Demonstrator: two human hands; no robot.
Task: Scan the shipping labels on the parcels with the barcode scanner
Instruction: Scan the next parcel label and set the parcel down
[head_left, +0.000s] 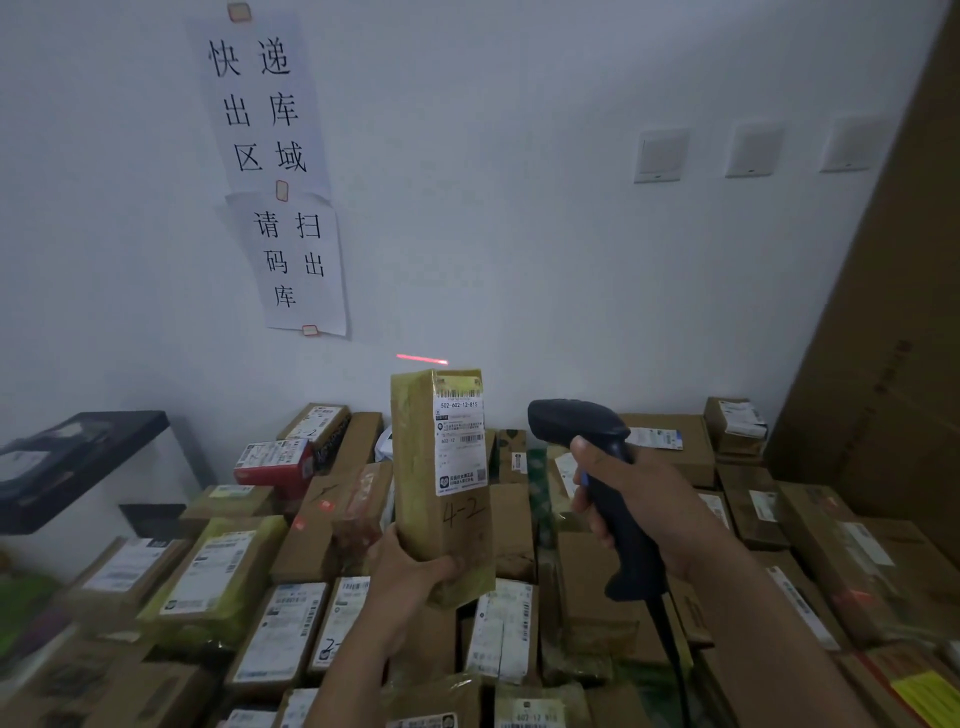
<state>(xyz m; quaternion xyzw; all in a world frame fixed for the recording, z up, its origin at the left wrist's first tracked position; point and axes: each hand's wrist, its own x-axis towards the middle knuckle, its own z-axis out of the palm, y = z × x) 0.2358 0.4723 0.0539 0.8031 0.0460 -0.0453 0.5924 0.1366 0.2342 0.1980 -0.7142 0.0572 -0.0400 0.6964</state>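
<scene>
Tall brown parcel upright, white label on front; black scanner beside.

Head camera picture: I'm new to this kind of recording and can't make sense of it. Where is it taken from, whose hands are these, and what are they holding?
No machine here: a person wears one wide-angle camera on the head, looking forward and down, so both arms reaching in are their own. The left hand grips the bottom of a tall cardboard parcel, held upright, its white shipping label facing the camera. The right hand grips a black barcode scanner by its handle, aimed towards the parcel. The red scan line falls on the wall just above the parcel, not on the label. Below lie many more labelled parcels, packed closely.
</scene>
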